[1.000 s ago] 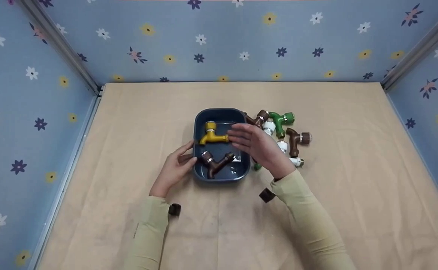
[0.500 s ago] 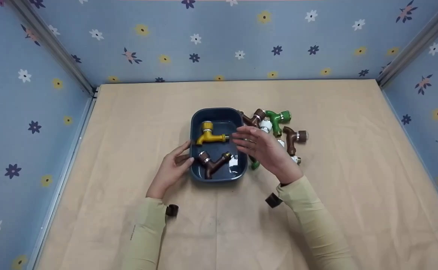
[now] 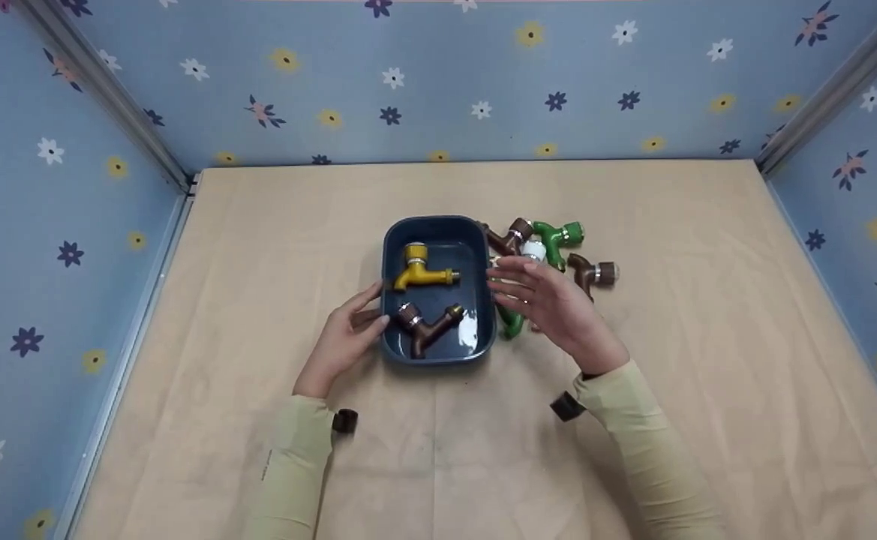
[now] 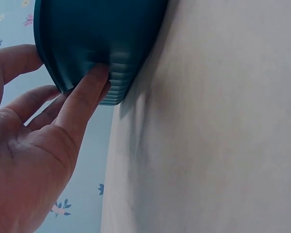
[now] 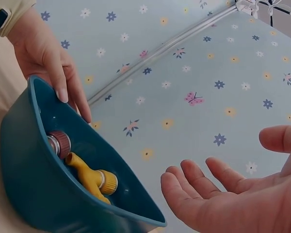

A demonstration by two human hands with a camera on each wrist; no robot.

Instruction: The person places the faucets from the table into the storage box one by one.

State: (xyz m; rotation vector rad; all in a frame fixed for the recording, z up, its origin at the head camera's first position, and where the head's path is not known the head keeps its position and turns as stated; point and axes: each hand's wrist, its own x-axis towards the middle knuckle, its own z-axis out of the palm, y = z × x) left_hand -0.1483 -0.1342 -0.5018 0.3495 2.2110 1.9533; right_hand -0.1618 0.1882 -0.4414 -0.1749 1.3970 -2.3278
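A dark blue plastic bin (image 3: 438,361) stands mid-table. Inside it lie a yellow tap (image 3: 423,276) and a dark brown tap (image 3: 432,330). My left hand (image 3: 342,341) is at the bin's left side, its fingertips at the rim and outer wall; the left wrist view has one finger (image 4: 85,94) against the wall. My right hand (image 3: 558,307) is held up beside the bin's right rim, fingers extended and holding nothing. Its fingers (image 5: 199,179) are apart from the bin in the right wrist view. It partly covers a pile of taps.
Right of the bin lie brown taps (image 3: 594,274), green taps (image 3: 558,238) and a white tap (image 3: 534,250), some partly hidden. Flowered blue panels (image 3: 438,82) bound the beige cloth-covered table (image 3: 671,390) at the back and sides.
My right hand has drawn back to the right, from over the bin to beside its right rim. My left hand has stayed at the bin, and both taps lie as before.
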